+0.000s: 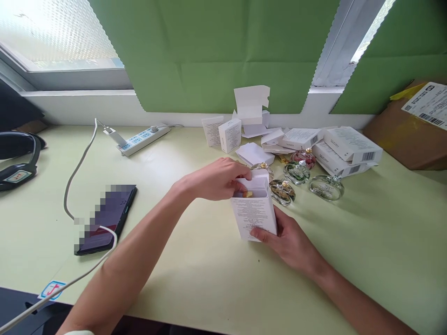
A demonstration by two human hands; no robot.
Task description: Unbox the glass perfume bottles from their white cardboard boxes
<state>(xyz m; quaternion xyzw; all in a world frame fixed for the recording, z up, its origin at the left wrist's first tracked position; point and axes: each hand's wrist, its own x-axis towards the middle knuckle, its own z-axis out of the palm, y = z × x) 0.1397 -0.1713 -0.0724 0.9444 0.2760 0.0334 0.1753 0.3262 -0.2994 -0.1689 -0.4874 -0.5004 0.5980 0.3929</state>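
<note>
My right hand grips the lower right of a white printed box, its thumb across the front. The box stands tilted above the table with its top open. At the opening, my left hand has its fingers curled closed on the box's upper left edge; some fingertips are hidden. Just beside them, a gold cap shows inside the box. Close behind and to the right are several glass bottles: an amber-looking one, a green one, a red one and a clear one.
White boxes lie stacked at the right, with an upright box and an open carton by the wall. A cardboard box stands far right. Leftward are a phone, a cable, a power strip and headphones.
</note>
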